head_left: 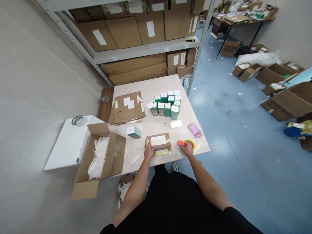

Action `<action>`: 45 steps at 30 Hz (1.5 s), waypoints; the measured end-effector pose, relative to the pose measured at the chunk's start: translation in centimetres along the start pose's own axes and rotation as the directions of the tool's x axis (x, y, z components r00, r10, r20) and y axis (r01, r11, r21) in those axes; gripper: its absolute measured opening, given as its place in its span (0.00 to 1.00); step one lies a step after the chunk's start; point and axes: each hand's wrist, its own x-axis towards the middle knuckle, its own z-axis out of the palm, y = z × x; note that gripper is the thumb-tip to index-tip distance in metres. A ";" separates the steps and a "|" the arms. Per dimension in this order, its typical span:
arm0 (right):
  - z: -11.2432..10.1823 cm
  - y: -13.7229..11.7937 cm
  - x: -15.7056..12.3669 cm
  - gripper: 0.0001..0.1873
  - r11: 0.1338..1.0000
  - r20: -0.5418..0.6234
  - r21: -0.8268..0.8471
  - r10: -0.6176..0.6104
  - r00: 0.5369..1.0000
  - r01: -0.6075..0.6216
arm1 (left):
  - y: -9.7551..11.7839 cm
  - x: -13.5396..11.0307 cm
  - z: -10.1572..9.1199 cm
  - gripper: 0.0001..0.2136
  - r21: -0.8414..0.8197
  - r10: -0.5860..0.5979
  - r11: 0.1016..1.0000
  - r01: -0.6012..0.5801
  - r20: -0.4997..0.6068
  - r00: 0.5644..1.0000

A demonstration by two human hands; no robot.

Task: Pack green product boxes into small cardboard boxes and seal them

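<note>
A small taped cardboard parcel [159,143] with a white label lies near the table's front edge. My left hand [149,150] rests on its left end, fingers curled against it. To the right, my right hand [187,149] is closed on a tape dispenser [185,143] with an orange handle and a yellow roll, which sits on the table beside the parcel. A single green and white box [134,132] lies left of the parcel. Several more green and white boxes [167,104] stand grouped at the middle of the table.
An open carton [102,156] with white packing sits at the table's left corner. Flattened cardboard [128,107] lies behind it. Tape rolls [77,120] rest on a white board to the left. Shelves [146,48] of cartons stand behind; open boxes litter the blue floor at right.
</note>
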 end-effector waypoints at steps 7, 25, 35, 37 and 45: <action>1.8 3.6 -1.7 0.34 0.981 0.102 -0.167 -0.079 0.992 0.096 | 0.4 0.1 -0.8 0.37 0.011 -0.028 1.000 0.027 0.057 0.998; -0.8 3.4 -3.2 0.19 0.959 -0.088 -0.278 -0.087 0.992 0.059 | 1.0 0.3 -1.0 0.37 0.059 -0.049 0.997 0.045 0.062 0.997; -4.5 -8.3 -1.8 0.15 0.886 -0.157 0.124 -0.427 0.891 0.447 | 0.1 0.1 0.4 0.36 -0.011 -0.009 1.000 0.009 0.036 0.999; -4.3 -10.7 -1.6 0.15 0.809 -0.096 0.308 -0.498 0.862 0.501 | 0.1 0.0 0.5 0.36 -0.022 -0.013 1.000 0.014 0.042 0.999; 0.0 -12.5 -2.3 0.21 0.736 0.158 0.581 -0.522 0.838 0.348 | 0.6 -1.2 0.3 0.35 -0.071 -0.060 0.996 0.062 0.032 0.998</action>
